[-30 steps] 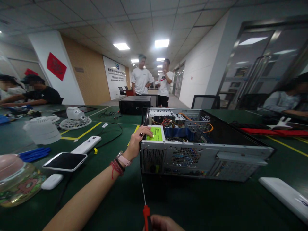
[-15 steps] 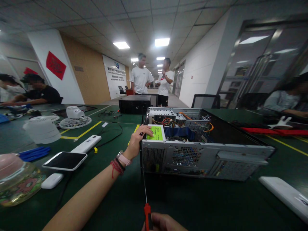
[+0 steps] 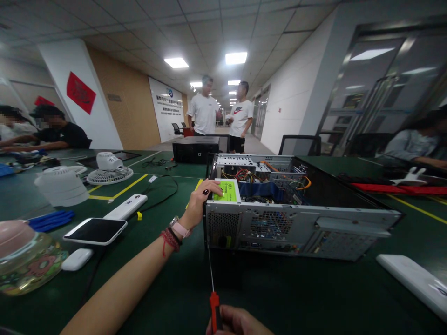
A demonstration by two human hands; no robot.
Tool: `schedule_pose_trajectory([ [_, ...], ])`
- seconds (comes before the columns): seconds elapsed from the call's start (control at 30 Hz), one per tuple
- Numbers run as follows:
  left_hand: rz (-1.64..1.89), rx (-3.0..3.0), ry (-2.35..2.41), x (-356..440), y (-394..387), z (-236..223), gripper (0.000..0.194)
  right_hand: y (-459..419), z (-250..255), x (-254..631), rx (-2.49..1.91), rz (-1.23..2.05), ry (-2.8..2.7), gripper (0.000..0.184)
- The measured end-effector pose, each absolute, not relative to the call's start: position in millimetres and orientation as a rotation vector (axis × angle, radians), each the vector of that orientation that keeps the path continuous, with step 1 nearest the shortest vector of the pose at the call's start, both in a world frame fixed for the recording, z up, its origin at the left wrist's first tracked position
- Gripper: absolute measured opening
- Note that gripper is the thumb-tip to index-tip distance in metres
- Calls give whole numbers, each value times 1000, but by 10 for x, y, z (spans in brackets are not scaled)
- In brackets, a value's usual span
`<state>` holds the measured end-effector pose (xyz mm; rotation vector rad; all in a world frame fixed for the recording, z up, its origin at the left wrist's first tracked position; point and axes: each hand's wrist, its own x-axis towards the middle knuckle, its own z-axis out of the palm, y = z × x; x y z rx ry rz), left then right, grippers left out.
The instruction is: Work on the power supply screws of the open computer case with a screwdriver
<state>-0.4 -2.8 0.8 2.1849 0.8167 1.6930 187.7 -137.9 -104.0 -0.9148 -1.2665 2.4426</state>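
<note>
A desktop computer case (image 3: 289,239) lies on its side with its top uncovered and its vented back panel facing me. My left hand (image 3: 202,197) is closed over the case's near left corner, fingers on the power supply (image 3: 228,190) with the bright green label. In my right hand (image 3: 237,321), at the bottom edge, is a screwdriver (image 3: 213,304) with a red and black handle. Its long thin shaft points away from me, and the tip reaches the lower left corner of the back panel. Whether it sits in a screw, I cannot tell.
On the green table (image 3: 167,288), left, are a phone (image 3: 96,231), a white power bank (image 3: 126,207), a small fan (image 3: 110,170) and a bottle (image 3: 30,260). Another white power bank (image 3: 414,284) lies right. A black box (image 3: 195,150) stands behind the case. Several people are around.
My hands, the screwdriver and the case hold nearly the same places. The view has shifted slightly, and the two standing people in the background have moved their arms.
</note>
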Motion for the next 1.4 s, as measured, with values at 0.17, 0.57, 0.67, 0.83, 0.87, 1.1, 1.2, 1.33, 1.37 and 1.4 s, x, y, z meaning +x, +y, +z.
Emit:
schedule_pose_trajectory([
  [0.17, 1690, 2189, 820, 0, -36, 17, 46, -1383, -1038, 1862, -923, 2432, -1239, 59],
  [0.57, 1682, 2198, 849, 5, -43, 25, 46, -1385, -1031, 1866, -930, 2419, -1254, 62],
  [0.67, 1691, 2189, 829, 8, -44, 25, 46, -1381, -1025, 1870, -928, 2421, -1247, 61],
  [0.83, 1694, 2185, 843, 6, -47, 26, 46, -1370, -1004, 1865, -942, 2441, -1226, 62],
  [0.87, 1694, 2183, 844, 5, -47, 27, 46, -1367, -1002, 1861, -945, 2449, -1215, 62],
  [1.1, 1684, 2196, 844, 0, -45, 27, 46, -1358, -994, 1844, -996, 2461, -1184, 62],
  [1.2, 1684, 2195, 845, -1, -40, 22, 47, -1355, -970, 1838, -983, 2457, -1186, 61],
  [1.33, 1691, 2184, 816, 2, -39, 18, 45, -1336, -962, 1836, -936, 2479, -1224, 58],
  [1.37, 1689, 2182, 816, 4, -40, 18, 45, -1330, -974, 1838, -923, 2497, -1219, 56],
  [1.4, 1688, 2182, 822, 5, -41, 18, 45, -1326, -991, 1840, -908, 2520, -1211, 53],
])
